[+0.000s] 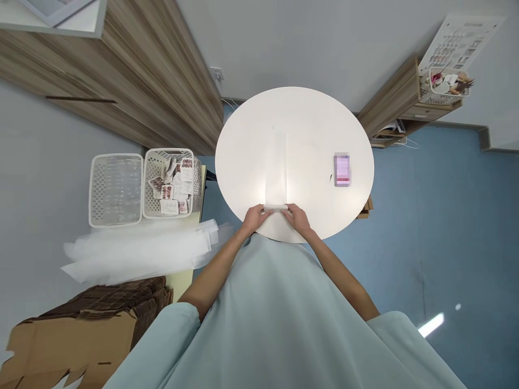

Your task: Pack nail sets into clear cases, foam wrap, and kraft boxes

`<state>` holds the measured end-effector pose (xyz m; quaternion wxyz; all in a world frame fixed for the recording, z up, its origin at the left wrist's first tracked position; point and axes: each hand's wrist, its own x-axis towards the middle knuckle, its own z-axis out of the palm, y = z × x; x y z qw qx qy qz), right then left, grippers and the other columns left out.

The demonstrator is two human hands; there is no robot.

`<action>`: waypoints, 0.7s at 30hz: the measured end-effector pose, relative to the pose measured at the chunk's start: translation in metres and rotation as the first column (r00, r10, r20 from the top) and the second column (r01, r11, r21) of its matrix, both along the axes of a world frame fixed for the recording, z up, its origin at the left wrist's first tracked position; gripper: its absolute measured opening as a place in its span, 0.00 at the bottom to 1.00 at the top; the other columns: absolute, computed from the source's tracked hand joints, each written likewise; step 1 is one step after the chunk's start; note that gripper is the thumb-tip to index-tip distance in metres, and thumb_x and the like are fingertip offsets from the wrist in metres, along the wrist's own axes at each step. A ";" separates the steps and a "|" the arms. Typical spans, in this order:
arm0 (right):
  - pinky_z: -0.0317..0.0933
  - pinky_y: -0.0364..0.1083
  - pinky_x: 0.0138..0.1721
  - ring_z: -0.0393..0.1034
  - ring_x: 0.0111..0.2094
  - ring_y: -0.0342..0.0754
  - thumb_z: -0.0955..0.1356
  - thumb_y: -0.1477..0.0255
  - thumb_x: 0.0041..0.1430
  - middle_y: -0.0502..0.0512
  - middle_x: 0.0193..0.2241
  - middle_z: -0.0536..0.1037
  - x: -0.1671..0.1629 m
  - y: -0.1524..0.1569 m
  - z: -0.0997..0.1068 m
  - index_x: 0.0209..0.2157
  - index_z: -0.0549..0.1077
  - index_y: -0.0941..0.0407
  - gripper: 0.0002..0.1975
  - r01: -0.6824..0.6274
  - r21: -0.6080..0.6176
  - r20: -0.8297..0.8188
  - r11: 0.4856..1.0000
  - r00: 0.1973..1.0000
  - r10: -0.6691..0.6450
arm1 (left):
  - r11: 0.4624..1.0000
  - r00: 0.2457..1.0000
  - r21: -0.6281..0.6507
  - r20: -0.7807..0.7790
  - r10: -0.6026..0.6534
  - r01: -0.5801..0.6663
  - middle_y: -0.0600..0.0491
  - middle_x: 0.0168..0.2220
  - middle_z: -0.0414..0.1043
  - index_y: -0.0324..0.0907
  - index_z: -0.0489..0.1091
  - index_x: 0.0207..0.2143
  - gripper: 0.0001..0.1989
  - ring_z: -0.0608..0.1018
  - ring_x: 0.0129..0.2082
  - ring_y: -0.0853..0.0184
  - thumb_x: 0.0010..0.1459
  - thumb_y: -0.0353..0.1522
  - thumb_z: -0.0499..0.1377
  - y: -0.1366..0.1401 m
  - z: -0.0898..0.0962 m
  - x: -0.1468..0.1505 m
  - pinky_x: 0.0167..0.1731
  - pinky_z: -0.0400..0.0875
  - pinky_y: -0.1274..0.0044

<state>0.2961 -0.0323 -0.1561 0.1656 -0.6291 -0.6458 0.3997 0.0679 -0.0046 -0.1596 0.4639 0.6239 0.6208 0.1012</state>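
Note:
A long strip of thin, translucent white sheet (276, 167) lies on the round white table (243, 129), stretching away from me. Its near end is rolled or folded into a narrow bundle close to the table's front edge. My left hand (255, 217) pinches the left end of that bundle, thumb on the near side. At the right end, my right hand (298, 219) grips it the same way. Whether anything is wrapped inside the bundle cannot be seen.
A phone (342, 170) with a blurred screen lies on the table's right side. To the left are two white baskets (142, 189), one with printed packets, a stack of translucent white sheets (141, 254) and flattened cardboard boxes (73, 346). Wooden cabinets (170, 65) stand behind.

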 end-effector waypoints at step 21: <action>0.61 0.60 0.69 0.59 0.72 0.59 0.65 0.74 0.71 0.66 0.71 0.65 -0.007 0.046 -0.010 0.67 0.68 0.59 0.24 -0.349 0.129 0.260 0.928 0.915 0.308 | 0.892 0.946 0.316 -0.138 -0.293 0.322 0.41 0.69 0.67 0.40 0.63 0.68 0.29 0.69 0.70 0.54 0.64 0.25 0.51 0.033 -0.014 0.023 0.69 0.65 0.57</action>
